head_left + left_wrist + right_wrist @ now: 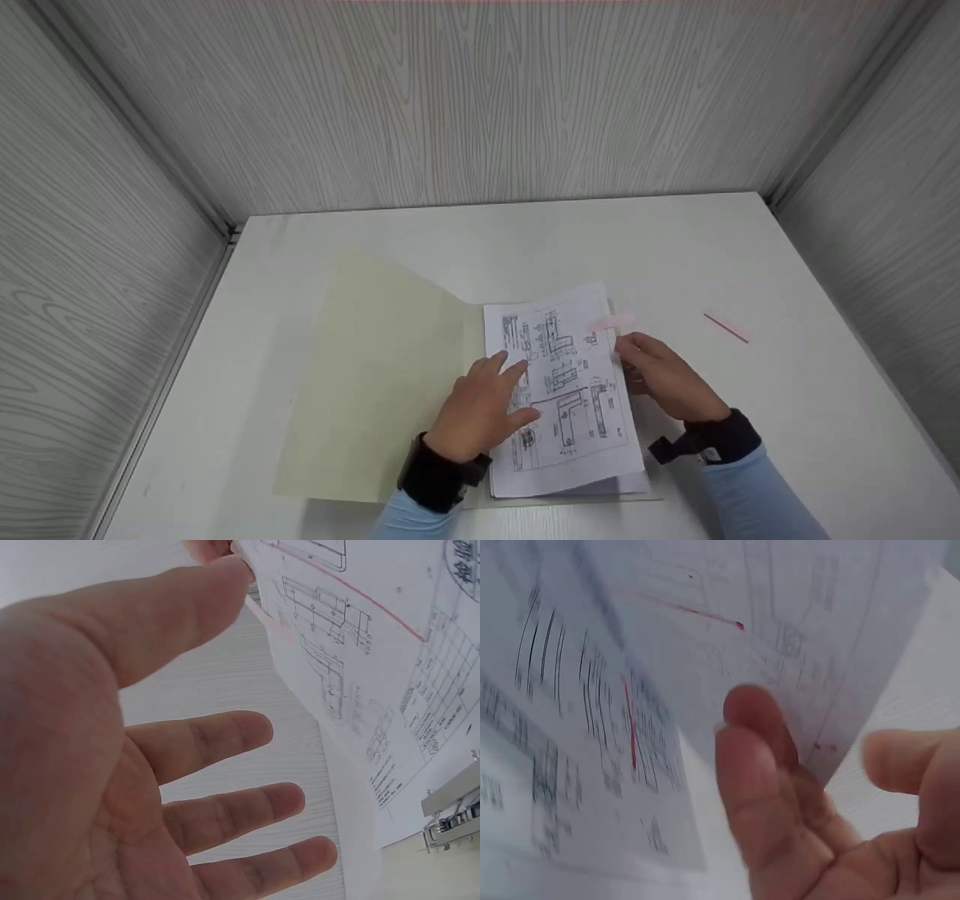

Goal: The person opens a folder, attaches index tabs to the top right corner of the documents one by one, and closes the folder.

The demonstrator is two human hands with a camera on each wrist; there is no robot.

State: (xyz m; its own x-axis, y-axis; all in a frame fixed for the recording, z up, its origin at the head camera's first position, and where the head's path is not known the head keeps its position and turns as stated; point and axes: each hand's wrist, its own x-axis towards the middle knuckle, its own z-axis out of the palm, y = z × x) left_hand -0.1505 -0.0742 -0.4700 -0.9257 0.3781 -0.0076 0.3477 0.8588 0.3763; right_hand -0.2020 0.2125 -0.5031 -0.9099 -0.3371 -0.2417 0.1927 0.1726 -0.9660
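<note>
A pale yellow folder [375, 375] lies opened, its cover tilted up on the left. On its right side is a stack of drawing sheets, the top sheet [577, 360] bearing printed part drawings and a red line. My left hand [480, 405] is over the sheet's left part, fingers spread and holding nothing; contact is unclear. At the sheet's right edge, my right hand [667, 375] has its fingers behind the raised paper. In the right wrist view, the thumb stands apart from those fingers [746, 765]. A pink tab [611, 322] sticks out from the sheet's right edge.
A thin red strip with a pale pink edge [726, 328] lies on the white table [337, 232], right of the folder. A metal clip [454, 799] shows by the papers in the left wrist view. Grey wood-grain panels [480, 105] enclose the back and sides.
</note>
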